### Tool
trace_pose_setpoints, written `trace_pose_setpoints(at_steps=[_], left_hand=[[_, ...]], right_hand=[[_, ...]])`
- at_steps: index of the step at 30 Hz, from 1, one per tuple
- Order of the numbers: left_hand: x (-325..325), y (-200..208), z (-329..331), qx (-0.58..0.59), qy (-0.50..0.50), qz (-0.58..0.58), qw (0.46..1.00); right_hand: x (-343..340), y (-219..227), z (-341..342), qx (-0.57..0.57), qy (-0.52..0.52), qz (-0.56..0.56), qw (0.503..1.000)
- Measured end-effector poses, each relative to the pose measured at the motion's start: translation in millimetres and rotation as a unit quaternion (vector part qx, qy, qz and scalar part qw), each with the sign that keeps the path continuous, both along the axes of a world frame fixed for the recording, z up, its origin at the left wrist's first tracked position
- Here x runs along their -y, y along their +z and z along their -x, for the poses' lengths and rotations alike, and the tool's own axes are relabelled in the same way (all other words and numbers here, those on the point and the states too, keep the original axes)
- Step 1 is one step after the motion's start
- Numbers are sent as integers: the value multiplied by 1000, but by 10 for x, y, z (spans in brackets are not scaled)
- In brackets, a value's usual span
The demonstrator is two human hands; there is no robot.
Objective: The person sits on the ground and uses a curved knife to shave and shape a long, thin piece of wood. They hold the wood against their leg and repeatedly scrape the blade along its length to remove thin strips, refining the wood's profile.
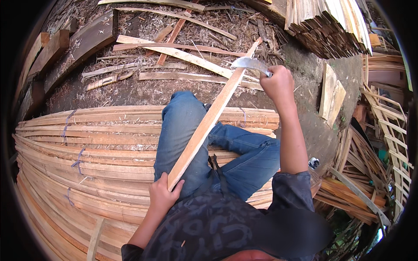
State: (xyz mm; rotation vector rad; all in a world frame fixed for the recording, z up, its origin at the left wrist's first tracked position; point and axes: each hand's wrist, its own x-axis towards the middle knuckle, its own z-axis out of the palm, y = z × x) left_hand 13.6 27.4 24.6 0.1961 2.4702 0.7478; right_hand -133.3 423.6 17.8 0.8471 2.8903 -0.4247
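Note:
My left hand (163,194) is closed around the near end of a long wooden strip (209,124). The strip slants away across my left thigh, its far end over the ground to the upper right. In my right hand (278,85) is a knife with a broad curved blade (251,64), its handle mostly hidden by the fingers. The blade lies across the strip near its far end. From this angle I cannot tell how deeply the edge bites into the wood.
I sit on bundled wooden strips (104,167) tied with thin cord. Loose slats (187,56) and shavings litter the ground ahead. A banded wooden sheath-like piece (104,81) lies there. Thick beams (82,41) stand left; stacked slats (326,30) sit far right, near a lattice frame (394,139).

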Motion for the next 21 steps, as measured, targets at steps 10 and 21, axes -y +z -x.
trace_pose_setpoints(at_steps=[10, 21], left_hand=[[-35, -20, -54, -28, -5, 7, 1000], [-17, -4, -60, -21, -15, 7, 1000]], right_hand=[[-777, -1296, -850, -1, -134, 70, 988], [670, -115, -976, -81, -20, 215, 973]])
